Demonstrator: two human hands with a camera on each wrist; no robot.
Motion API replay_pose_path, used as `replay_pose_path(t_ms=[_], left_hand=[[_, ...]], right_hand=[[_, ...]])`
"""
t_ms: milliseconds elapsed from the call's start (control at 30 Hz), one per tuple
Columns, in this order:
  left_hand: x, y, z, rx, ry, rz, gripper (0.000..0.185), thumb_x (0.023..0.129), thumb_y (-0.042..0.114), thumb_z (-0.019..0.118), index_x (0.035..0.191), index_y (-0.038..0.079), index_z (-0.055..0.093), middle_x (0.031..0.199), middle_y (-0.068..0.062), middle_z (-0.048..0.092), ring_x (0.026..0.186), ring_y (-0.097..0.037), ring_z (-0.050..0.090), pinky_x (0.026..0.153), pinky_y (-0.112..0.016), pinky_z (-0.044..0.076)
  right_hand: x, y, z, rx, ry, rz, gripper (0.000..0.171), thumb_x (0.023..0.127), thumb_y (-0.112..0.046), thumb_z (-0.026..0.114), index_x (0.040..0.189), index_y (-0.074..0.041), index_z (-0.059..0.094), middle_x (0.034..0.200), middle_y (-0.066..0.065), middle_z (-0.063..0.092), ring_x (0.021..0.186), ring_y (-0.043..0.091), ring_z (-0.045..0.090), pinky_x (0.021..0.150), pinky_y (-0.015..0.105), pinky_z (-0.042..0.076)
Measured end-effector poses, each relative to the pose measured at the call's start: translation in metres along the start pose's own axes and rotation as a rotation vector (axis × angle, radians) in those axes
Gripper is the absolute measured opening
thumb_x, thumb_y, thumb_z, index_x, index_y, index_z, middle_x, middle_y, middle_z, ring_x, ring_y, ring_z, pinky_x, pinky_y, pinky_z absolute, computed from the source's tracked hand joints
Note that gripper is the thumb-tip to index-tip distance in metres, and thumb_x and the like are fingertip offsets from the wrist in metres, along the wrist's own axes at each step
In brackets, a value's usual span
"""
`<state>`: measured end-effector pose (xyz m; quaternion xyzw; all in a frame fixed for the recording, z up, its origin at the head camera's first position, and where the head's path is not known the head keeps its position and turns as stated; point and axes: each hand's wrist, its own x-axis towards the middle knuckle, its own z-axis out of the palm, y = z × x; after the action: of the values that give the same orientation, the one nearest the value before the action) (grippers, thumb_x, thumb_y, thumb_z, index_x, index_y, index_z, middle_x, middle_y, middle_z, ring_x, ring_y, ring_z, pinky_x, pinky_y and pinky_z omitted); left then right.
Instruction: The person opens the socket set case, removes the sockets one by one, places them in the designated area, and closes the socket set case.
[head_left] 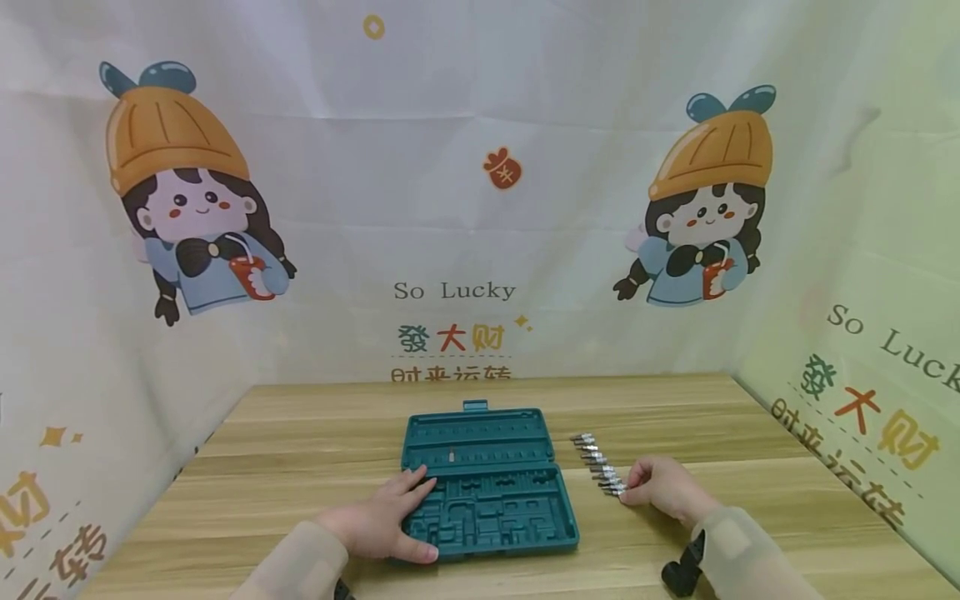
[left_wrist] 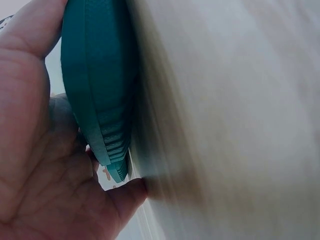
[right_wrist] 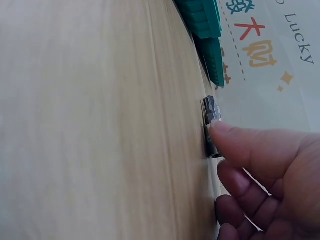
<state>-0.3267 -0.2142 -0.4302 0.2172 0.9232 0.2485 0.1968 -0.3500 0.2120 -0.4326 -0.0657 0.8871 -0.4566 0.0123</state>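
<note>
Bit (right_wrist: pixel 212 111) under right fingers (right_wrist: pixel 235 142), case (head_left: pixel 487 483) leftward

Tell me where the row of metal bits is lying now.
In the head view, the row of metal bits lies on the wooden table, right of the open teal case, its near end under the right hand.

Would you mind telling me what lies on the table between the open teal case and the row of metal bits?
Nothing: in the head view, only bare wooden table separates the teal case from the row of metal bits.
</note>
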Motion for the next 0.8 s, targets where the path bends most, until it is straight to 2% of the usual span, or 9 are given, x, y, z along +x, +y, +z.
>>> replay_pose_path(t_ms=[67, 200, 300, 433, 600, 800], left_hand=[[0.007, -0.010, 0.003, 0.007, 0.004, 0.001, 0.103, 0.073, 0.071, 0.066, 0.154, 0.023, 0.024, 0.161, -0.002, 0.007, 0.146, -0.035, 0.004, 0.107, -0.064, 0.020], [0.032, -0.048, 0.014, 0.012, 0.010, 0.024, 0.102, 0.069, 0.074, 0.066, 0.153, 0.036, 0.022, 0.161, 0.006, 0.004, 0.146, -0.034, 0.002, 0.105, -0.066, 0.020], [0.024, -0.036, 0.009, -0.002, 0.005, 0.028, 0.102, 0.072, 0.070, 0.068, 0.154, 0.028, 0.023, 0.161, 0.001, 0.005, 0.146, -0.035, 0.002, 0.106, -0.066, 0.020], [-0.005, 0.006, -0.004, -0.010, 0.002, 0.014, 0.101, 0.077, 0.064, 0.068, 0.154, 0.013, 0.025, 0.161, -0.008, 0.009, 0.145, -0.037, 0.005, 0.107, -0.063, 0.020], [-0.006, 0.008, -0.004, -0.015, -0.006, 0.009, 0.101, 0.078, 0.064, 0.067, 0.154, 0.013, 0.025, 0.161, -0.008, 0.009, 0.145, -0.038, 0.005, 0.107, -0.063, 0.020], [-0.005, 0.006, -0.002, 0.010, -0.007, 0.011, 0.101, 0.077, 0.065, 0.067, 0.154, 0.015, 0.025, 0.161, -0.008, 0.009, 0.145, -0.039, 0.006, 0.106, -0.064, 0.022]], right_hand=[[0.000, -0.001, -0.001, -0.004, -0.002, 0.009, 0.026, 0.070, -0.002, 0.082, 0.074, -0.003, 0.056, 0.077, 0.003, 0.053, 0.074, 0.020, 0.046, 0.065, 0.032, 0.036], [0.000, -0.004, -0.005, -0.002, -0.023, 0.018, 0.026, 0.072, -0.004, 0.081, 0.077, -0.003, 0.056, 0.080, 0.004, 0.054, 0.076, 0.020, 0.046, 0.066, 0.032, 0.036], [0.003, -0.010, -0.009, 0.010, -0.050, -0.018, 0.022, 0.075, -0.004, 0.078, 0.080, -0.002, 0.056, 0.080, 0.004, 0.054, 0.076, 0.019, 0.047, 0.067, 0.031, 0.037], [0.011, -0.031, -0.008, 0.032, -0.082, -0.044, 0.018, 0.083, -0.007, 0.073, 0.088, -0.001, 0.057, 0.086, 0.006, 0.056, 0.081, 0.020, 0.052, 0.072, 0.036, 0.043], [0.028, -0.070, 0.013, 0.078, -0.079, -0.016, 0.018, 0.089, -0.014, 0.069, 0.099, -0.002, 0.060, 0.094, 0.009, 0.059, 0.091, 0.028, 0.056, 0.081, 0.046, 0.045], [0.057, -0.106, 0.056, 0.171, -0.087, -0.040, 0.024, 0.089, -0.019, 0.070, 0.106, -0.003, 0.064, 0.105, 0.008, 0.063, 0.101, 0.026, 0.056, 0.091, 0.049, 0.043]])
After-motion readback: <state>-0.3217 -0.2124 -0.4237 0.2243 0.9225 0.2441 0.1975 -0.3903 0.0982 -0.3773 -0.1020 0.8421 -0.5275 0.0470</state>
